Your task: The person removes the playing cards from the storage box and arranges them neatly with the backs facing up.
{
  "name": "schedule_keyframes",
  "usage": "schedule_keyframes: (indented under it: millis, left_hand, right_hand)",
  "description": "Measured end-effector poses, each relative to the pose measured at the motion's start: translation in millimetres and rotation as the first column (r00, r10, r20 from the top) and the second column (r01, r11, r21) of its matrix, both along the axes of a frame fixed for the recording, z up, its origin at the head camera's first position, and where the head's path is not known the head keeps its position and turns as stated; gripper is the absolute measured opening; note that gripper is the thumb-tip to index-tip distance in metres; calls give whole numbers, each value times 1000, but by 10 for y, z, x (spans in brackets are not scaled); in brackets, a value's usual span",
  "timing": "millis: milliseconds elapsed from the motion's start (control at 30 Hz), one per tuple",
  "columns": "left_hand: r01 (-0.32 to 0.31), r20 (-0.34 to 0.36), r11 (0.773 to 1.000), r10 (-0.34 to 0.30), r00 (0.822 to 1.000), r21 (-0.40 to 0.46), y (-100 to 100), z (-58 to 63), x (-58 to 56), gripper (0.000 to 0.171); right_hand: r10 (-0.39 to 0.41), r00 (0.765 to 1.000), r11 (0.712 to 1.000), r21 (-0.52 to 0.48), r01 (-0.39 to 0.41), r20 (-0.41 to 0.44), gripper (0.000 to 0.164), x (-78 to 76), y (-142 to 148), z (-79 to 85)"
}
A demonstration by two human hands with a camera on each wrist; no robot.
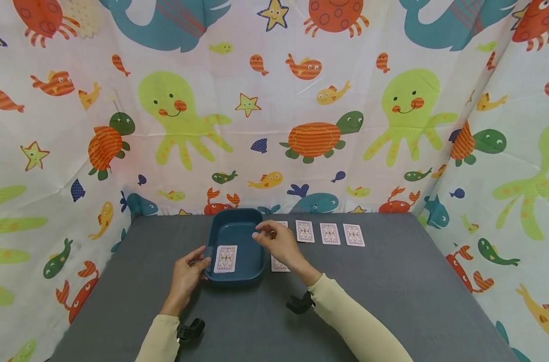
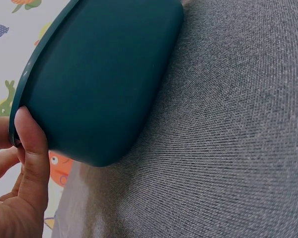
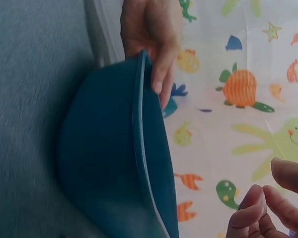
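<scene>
My left hand [image 1: 188, 269] pinches the left rim of a dark blue plastic bin [image 1: 238, 279], its thumb and fingers on either side of the edge. Inside the bin, near its front left, lies a playing card [image 1: 225, 259] with its patterned back up; whether it is one card or several, I cannot tell. My right hand [image 1: 280, 244] hovers by the bin's right rim with fingers loosely bent. In the right wrist view nothing shows between its thumb and fingers [image 3: 248, 216]. Beneath this hand, a card [image 1: 279, 265] right of the bin is partly covered.
Right of the bin, along the back of the grey table [image 1: 374, 296], lie face-down cards: a left card [image 1: 304, 231], a middle card [image 1: 330, 234] and a right card [image 1: 354, 235]. Another card [image 1: 283, 223] peeks out behind the right hand. A printed sea-animal curtain [image 1: 256, 191] stands behind.
</scene>
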State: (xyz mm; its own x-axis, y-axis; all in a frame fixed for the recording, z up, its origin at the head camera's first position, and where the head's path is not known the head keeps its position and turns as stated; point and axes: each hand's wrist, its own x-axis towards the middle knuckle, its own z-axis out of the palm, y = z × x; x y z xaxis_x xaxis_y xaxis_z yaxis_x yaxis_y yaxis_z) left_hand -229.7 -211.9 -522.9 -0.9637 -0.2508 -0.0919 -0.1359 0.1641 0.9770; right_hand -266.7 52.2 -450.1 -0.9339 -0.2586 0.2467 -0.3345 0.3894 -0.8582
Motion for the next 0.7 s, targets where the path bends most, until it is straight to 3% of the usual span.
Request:
schedule_keyframes:
  millis: [333,700]
  left_hand:
    - [-10,6,1000,10,1000,-4,14,-11,5,47]
    - [-15,-9,1000,15,1000,-1,7,-34,6,47]
  right_hand:
    - [65,996,998,-31,-63,58,28,-14,-325,-79]
    - [42,991,999,-18,-40,128,30,-102,-545,-242]
